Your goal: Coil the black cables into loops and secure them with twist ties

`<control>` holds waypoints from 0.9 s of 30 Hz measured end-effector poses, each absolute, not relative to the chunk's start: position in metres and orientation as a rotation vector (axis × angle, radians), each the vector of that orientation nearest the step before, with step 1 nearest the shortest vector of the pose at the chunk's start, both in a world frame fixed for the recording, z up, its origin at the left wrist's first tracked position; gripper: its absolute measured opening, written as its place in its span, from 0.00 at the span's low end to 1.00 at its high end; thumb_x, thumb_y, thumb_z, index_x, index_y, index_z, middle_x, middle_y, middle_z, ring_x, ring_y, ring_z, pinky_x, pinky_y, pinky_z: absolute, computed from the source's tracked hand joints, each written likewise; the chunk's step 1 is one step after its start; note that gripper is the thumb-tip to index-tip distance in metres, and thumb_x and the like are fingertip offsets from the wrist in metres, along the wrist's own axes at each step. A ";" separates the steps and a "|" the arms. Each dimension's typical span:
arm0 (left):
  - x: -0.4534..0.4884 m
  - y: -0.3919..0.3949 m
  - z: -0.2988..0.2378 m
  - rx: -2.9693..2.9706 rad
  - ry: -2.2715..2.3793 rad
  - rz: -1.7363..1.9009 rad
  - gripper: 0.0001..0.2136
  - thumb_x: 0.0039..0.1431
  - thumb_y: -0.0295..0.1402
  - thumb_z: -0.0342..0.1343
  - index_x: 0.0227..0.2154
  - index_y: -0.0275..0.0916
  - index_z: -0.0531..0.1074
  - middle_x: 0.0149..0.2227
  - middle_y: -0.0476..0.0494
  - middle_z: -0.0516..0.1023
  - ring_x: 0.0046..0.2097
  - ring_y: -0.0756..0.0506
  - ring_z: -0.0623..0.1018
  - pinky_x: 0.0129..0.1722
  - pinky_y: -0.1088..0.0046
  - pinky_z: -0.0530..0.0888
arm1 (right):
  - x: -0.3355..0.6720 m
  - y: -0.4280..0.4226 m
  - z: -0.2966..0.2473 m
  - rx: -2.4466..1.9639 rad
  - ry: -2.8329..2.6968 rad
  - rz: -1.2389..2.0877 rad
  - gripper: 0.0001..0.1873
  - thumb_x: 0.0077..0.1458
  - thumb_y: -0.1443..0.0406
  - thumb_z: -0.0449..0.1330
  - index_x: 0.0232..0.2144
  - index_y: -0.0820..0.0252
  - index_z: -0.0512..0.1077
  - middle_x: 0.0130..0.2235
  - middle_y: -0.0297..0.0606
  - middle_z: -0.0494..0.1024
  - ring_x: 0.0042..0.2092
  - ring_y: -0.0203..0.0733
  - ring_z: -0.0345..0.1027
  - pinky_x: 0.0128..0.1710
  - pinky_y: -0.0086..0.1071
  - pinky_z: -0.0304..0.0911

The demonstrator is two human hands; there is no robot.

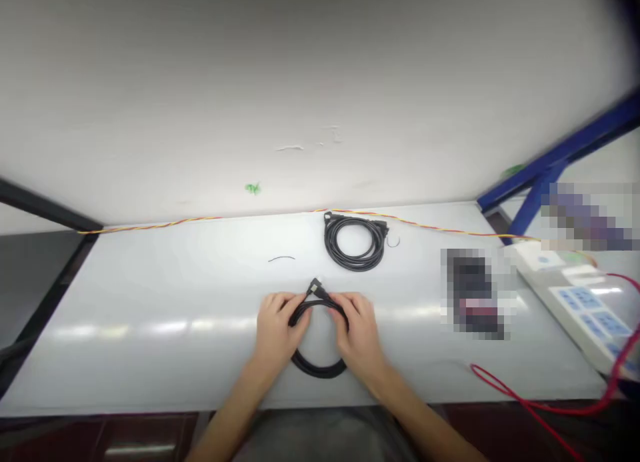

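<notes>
A coiled black cable (320, 371) is gripped at both sides, close to the front of the white table. My left hand (280, 322) has its fingers and thumb closed round the left side of the loop. On the opposite side, my right hand (361, 329) pinches the coil in the same way. The cable's angled connector (315, 287) sticks up at the top of the loop, between the hands. Beyond them a second coiled black cable (356, 269) lies flat on the table. A short thin black tie (282, 258) rests left of it.
A white device with blue-marked panels (590, 309) stands at the right, with a red cable (530, 405) looping in front. A blurred-out dark object (473, 292) lies left of it. Yellow-red twisted wire (150, 227) runs along the wall. Blue framing (560, 159) borders the right.
</notes>
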State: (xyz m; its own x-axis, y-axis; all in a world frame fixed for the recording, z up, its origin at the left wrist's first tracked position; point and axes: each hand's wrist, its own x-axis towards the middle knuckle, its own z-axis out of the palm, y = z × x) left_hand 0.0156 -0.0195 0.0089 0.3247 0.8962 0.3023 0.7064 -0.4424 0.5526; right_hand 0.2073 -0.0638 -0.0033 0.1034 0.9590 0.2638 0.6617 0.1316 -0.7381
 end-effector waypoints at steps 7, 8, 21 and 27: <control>0.011 -0.005 0.023 2.261 1.213 0.590 0.08 0.64 0.31 0.63 0.45 0.48 0.82 0.42 0.46 0.81 0.47 0.41 0.74 0.48 0.58 0.67 | 0.210 -0.062 -0.002 -1.568 -1.755 0.425 0.17 0.70 0.67 0.52 0.57 0.52 0.71 0.49 0.44 0.75 0.51 0.51 0.67 0.52 0.51 0.64; 0.009 -0.003 0.024 2.271 1.185 0.572 0.09 0.64 0.31 0.63 0.45 0.48 0.82 0.42 0.46 0.81 0.47 0.41 0.74 0.48 0.58 0.67 | 0.211 -0.060 -0.002 -1.569 -1.785 0.421 0.17 0.70 0.67 0.52 0.57 0.52 0.71 0.51 0.44 0.75 0.52 0.52 0.67 0.53 0.51 0.64; 0.014 -0.001 0.029 2.546 1.009 0.582 0.29 0.66 0.28 0.55 0.69 0.42 0.60 0.67 0.36 0.66 0.67 0.36 0.67 0.65 0.52 0.67 | 0.209 -0.062 -0.006 -1.500 -1.766 0.471 0.29 0.65 0.63 0.59 0.65 0.57 0.59 0.47 0.47 0.75 0.47 0.53 0.69 0.48 0.52 0.70; 0.016 0.005 0.036 2.537 0.924 0.463 0.23 0.65 0.25 0.54 0.63 0.42 0.67 0.55 0.40 0.78 0.55 0.40 0.75 0.57 0.56 0.73 | 0.202 -0.063 -0.003 -1.632 -1.707 0.393 0.31 0.65 0.62 0.58 0.67 0.59 0.57 0.46 0.47 0.74 0.46 0.53 0.68 0.48 0.52 0.70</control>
State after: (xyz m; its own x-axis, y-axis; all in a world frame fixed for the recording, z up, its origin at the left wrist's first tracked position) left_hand 0.0157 0.0049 0.0363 0.7268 0.6659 0.1686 0.5333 -0.7017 0.4724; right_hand 0.2024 -0.0628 -0.0026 0.0720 0.9542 0.2903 0.7311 0.1475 -0.6662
